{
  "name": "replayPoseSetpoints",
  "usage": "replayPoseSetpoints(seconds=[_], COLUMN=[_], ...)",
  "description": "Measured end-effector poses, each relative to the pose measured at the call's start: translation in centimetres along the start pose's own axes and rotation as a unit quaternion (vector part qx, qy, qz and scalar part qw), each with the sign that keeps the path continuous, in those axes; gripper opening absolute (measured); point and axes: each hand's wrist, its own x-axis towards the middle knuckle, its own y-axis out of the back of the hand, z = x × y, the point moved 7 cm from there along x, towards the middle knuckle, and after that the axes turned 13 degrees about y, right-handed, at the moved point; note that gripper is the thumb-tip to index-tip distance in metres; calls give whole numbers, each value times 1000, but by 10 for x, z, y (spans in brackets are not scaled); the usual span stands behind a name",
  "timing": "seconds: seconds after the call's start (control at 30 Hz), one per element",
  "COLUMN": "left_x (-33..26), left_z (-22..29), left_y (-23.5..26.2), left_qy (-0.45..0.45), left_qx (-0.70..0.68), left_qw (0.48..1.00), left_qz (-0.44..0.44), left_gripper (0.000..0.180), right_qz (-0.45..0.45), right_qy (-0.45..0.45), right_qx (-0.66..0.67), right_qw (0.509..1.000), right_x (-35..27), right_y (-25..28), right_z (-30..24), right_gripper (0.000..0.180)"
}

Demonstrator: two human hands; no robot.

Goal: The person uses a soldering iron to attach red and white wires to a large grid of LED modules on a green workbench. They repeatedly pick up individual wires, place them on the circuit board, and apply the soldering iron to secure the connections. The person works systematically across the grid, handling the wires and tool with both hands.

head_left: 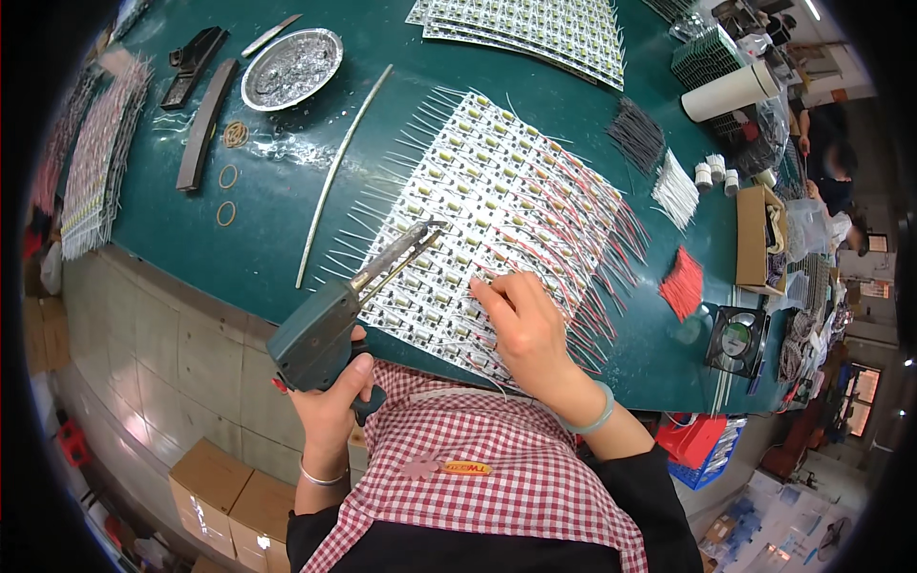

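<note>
My left hand (334, 396) is wrapped round the handle of a dark green soldering gun (315, 329). The gun's long metal tip reaches over a white circuit board panel (458, 191), which carries rows of small yellowish components. White wires stick out along the panel's left side, and red wires (602, 224) fan out over its right side. Above the panel's lower middle, my right hand (527, 334) has thumb and forefinger pinched together at the board. A red wire seems to run to the fingertips, but its end there is too small to make out.
Beyond the panel lie a metal bowl (330, 88) of solder scraps, a thin pale rod (342, 177), rubber bands (235, 135) and stacked panels (535, 29). To the right are black wires (637, 132), white wires (676, 189), red wires (681, 285) and a small fan (737, 339).
</note>
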Motion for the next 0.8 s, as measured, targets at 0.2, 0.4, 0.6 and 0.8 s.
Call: replayPoseSetpoints(seconds=[0.2,0.4,0.6,0.8], left_x=[-4,-15,-26,-33], left_z=[-1,0,0,-6], left_y=[-3,-2,4,13], left_qy=[14,26,13,-18], left_qx=[1,35,93,193], left_qw=[1000,999,995,981], left_qz=[1,8,37,31], left_gripper=[43,44,44,43], right_qz=[24,81,70,54], right_qy=[-24,-7,-15,-16], right_qx=[38,18,20,24], right_qw=[999,997,997,998], right_x=[1,13,12,10], right_y=[7,25,17,9], right_z=[6,1,4,0], right_gripper=[37,32,30,32])
